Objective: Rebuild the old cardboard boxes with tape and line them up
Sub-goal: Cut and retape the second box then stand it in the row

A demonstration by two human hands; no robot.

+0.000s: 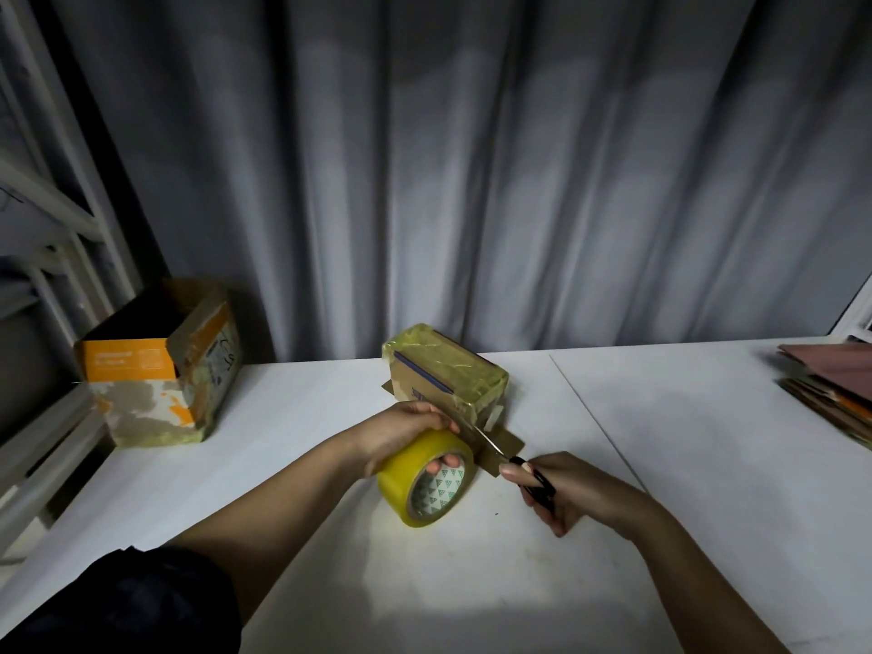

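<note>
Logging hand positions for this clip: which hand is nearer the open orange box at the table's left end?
Left. The left hand grips the tape roll mid-table, well right of the orange box. The right hand, holding scissors, is farther right still.

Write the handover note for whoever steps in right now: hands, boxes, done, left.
Left hand grips the tape roll, fingers through its core.
Right hand holds the scissors, blades pointing at the stretch between roll and small box.
Small box sits mid-table, top wrapped in yellow tape, flaps still sticking out at its base.
Orange box stands at the table's left edge, taped, top open.
Flat cardboard stack lies far right.
Left: cut the tape, finish the small box, rebuild the stack, line all up.
</note>
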